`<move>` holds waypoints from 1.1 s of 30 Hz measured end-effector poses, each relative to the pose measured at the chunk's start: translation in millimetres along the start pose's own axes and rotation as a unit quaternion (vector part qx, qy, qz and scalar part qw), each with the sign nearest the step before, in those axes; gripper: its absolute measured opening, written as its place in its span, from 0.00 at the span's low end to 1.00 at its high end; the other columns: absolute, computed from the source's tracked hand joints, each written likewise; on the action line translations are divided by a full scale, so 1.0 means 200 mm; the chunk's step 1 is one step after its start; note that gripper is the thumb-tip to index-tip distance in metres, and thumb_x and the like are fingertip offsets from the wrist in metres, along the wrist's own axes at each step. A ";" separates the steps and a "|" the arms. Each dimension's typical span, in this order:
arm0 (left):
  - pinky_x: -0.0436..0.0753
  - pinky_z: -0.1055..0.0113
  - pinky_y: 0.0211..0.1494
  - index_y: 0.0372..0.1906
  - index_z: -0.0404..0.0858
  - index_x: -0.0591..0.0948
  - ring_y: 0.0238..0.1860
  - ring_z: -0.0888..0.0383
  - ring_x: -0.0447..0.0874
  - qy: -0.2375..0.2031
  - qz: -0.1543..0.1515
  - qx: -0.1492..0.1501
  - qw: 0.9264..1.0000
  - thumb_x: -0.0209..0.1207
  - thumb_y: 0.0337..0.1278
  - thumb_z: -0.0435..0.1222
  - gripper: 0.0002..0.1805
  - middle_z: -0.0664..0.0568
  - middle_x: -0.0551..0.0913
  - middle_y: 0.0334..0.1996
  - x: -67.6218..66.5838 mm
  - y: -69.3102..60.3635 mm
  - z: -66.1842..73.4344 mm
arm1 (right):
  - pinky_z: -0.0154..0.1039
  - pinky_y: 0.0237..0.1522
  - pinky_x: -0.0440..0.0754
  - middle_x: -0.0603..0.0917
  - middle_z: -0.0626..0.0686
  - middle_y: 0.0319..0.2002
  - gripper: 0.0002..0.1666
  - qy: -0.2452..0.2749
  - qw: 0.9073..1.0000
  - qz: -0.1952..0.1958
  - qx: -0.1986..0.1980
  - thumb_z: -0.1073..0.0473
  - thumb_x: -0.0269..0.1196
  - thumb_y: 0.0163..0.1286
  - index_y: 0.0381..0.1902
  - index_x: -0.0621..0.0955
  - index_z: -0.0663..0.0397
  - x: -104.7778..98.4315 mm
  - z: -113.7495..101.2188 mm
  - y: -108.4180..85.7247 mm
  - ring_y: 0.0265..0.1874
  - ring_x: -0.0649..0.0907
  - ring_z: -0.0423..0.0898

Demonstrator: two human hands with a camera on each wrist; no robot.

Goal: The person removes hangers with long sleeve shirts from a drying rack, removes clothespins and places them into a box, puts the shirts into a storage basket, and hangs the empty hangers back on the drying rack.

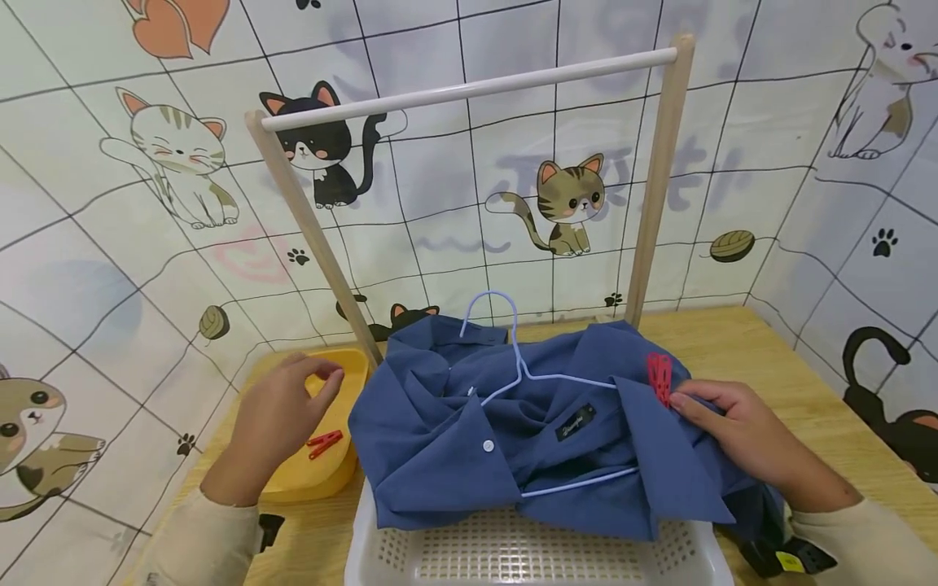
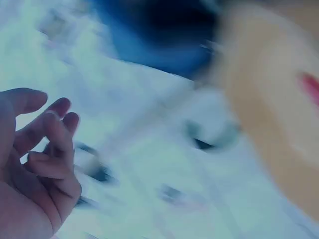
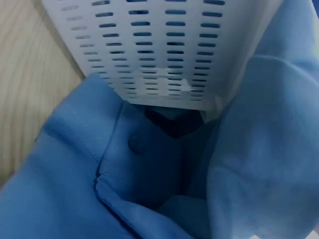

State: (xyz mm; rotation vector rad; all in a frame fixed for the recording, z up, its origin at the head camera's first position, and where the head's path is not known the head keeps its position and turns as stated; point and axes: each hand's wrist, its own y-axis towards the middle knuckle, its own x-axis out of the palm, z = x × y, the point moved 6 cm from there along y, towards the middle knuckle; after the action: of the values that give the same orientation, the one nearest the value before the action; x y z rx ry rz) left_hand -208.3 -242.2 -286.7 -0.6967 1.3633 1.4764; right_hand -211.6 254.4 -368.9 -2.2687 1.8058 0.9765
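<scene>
A blue collared shirt (image 1: 440,439) lies bunched over a white perforated basket (image 1: 528,549), with a light-purple hanger (image 1: 519,358) inside its neck opening. A red clothespin (image 1: 659,376) stands on the shirt beside the hanger's right arm. There my right hand (image 1: 743,431) pinches the cloth between thumb and fingers. My left hand (image 1: 282,407) hovers over the yellow basin (image 1: 322,484), in which a red clothespin (image 1: 325,443) lies. In the left wrist view the left hand's fingers (image 2: 62,132) are loosely bent, with nothing seen between them. Shirt folds (image 3: 149,169) fill the right wrist view, hiding the right hand.
Behind the shirt stands a wooden rack with two posts (image 1: 658,179) and a white crossbar (image 1: 469,89). Wood-grain tabletop (image 1: 769,366) extends to the right of the shirt. Cat-patterned wall covering (image 1: 440,195) closes off the back and sides.
</scene>
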 end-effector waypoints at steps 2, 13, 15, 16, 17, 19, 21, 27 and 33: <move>0.70 0.70 0.22 0.38 0.42 0.87 0.21 0.62 0.70 -0.009 0.045 0.053 0.998 0.64 0.63 0.41 0.08 0.51 0.84 0.34 -0.08 0.01 0.19 | 0.25 0.39 0.75 0.83 0.35 0.39 0.13 0.026 1.000 -0.006 0.000 0.69 0.52 0.76 0.44 0.84 0.56 0.00 0.00 0.00 0.39 0.80 0.33; 0.70 0.79 0.25 0.40 0.46 0.87 0.19 0.70 0.70 -0.120 0.029 0.346 0.930 0.64 0.64 0.40 0.04 0.58 0.82 0.34 -0.10 0.03 1.09 | 0.34 0.31 0.69 0.76 0.44 0.32 0.15 0.057 0.994 -0.043 -0.080 0.75 0.49 0.75 0.38 0.79 0.55 0.05 -0.07 -0.03 0.32 0.76 0.41; 0.72 0.77 0.26 0.42 0.47 0.87 0.20 0.70 0.73 -0.114 -0.006 0.365 0.924 0.62 0.66 0.40 0.05 0.58 0.83 0.36 -0.03 0.05 1.17 | 0.35 0.30 0.69 0.75 0.45 0.30 0.15 0.058 0.993 -0.049 -0.096 0.75 0.49 0.74 0.38 0.79 0.53 0.06 -0.08 -0.03 0.30 0.76 0.42; 0.73 0.76 0.26 0.42 0.47 0.87 0.22 0.69 0.75 -0.108 -0.025 0.369 0.923 0.61 0.67 0.41 0.06 0.58 0.83 0.37 0.01 0.07 1.21 | 0.34 0.30 0.69 0.75 0.45 0.30 0.16 0.057 0.992 -0.051 -0.102 0.76 0.49 0.74 0.38 0.79 0.53 0.06 -0.09 -0.03 0.29 0.76 0.42; 0.74 0.75 0.28 0.43 0.48 0.86 0.24 0.69 0.77 -0.104 -0.044 0.369 0.923 0.61 0.67 0.41 0.06 0.58 0.83 0.38 0.04 0.09 1.24 | 0.34 0.30 0.69 0.75 0.46 0.29 0.16 0.059 0.991 -0.053 -0.107 0.76 0.49 0.74 0.38 0.78 0.52 0.07 -0.09 -0.03 0.29 0.76 0.42; 0.76 0.75 0.31 0.45 0.49 0.86 0.30 0.68 0.80 -0.090 -0.080 0.366 0.923 0.59 0.69 0.43 0.08 0.58 0.83 0.39 0.11 0.12 1.30 | 0.34 0.30 0.69 0.74 0.46 0.28 0.17 0.064 0.989 -0.057 -0.117 0.76 0.48 0.74 0.38 0.78 0.52 0.08 -0.10 -0.03 0.28 0.77 0.41; 0.77 0.75 0.35 0.47 0.49 0.85 0.35 0.68 0.81 -0.078 -0.115 0.359 0.923 0.57 0.71 0.45 0.09 0.58 0.83 0.41 0.18 0.15 1.35 | 0.34 0.29 0.69 0.73 0.47 0.27 0.17 0.070 0.988 -0.062 -0.123 0.77 0.48 0.74 0.37 0.77 0.52 0.08 -0.10 -0.03 0.27 0.77 0.41; 0.78 0.76 0.44 0.56 0.48 0.82 0.40 0.68 0.80 -0.055 -0.187 0.325 0.925 0.51 0.75 0.48 0.16 0.60 0.84 0.44 0.34 0.23 1.47 | 0.34 0.27 0.69 0.70 0.48 0.25 0.17 0.069 0.988 -0.066 -0.122 0.77 0.46 0.75 0.37 0.76 0.52 0.08 -0.10 -0.03 0.24 0.76 0.41; 0.76 0.74 0.37 0.59 0.52 0.79 0.30 0.70 0.78 -0.090 -0.278 0.243 0.925 0.43 0.76 0.56 0.23 0.65 0.83 0.32 0.52 0.29 1.51 | 0.34 0.27 0.68 0.70 0.47 0.25 0.17 0.069 0.988 -0.069 -0.117 0.76 0.45 0.76 0.36 0.76 0.52 0.09 -0.09 -0.03 0.25 0.76 0.41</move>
State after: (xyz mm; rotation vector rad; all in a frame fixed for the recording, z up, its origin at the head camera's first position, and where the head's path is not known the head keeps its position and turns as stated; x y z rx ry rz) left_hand -238.7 81.1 -294.0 -0.5446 1.1908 0.6944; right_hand -197.5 233.5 -366.1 -2.6227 1.6293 1.0811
